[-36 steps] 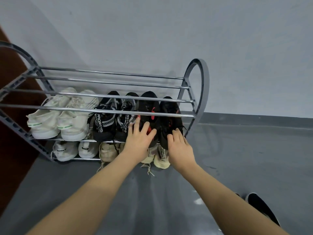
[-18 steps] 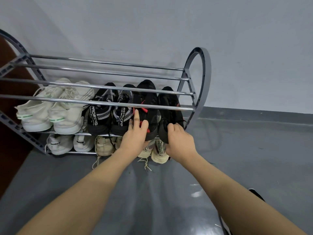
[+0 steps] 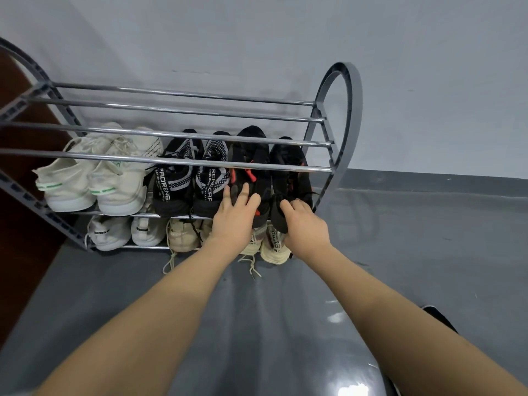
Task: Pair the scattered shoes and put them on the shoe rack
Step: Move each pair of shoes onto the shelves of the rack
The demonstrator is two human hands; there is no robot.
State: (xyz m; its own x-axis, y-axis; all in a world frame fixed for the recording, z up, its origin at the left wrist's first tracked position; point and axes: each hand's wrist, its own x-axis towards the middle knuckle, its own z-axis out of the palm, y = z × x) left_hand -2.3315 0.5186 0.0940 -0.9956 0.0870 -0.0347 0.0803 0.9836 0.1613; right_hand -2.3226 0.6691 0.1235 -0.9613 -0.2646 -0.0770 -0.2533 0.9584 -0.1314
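On the middle shelf of the shoe rack [image 3: 347,115], at its right end, sits the pair of black shoes with red accents [image 3: 251,164] — my left hand [image 3: 235,217] rests flat on the heel of the left shoe, fingers straight and spread, while my right hand [image 3: 304,224] curls its fingers round the heel of the right one. Beside them on that shelf stand black-and-white knit sneakers [image 3: 194,178] and white sneakers [image 3: 94,175] — beige shoes [image 3: 274,244] sit on the lowest shelf, above the grey floor [image 3: 428,252].

Pale wall [image 3: 285,38], glossy grey floor [image 3: 428,252]
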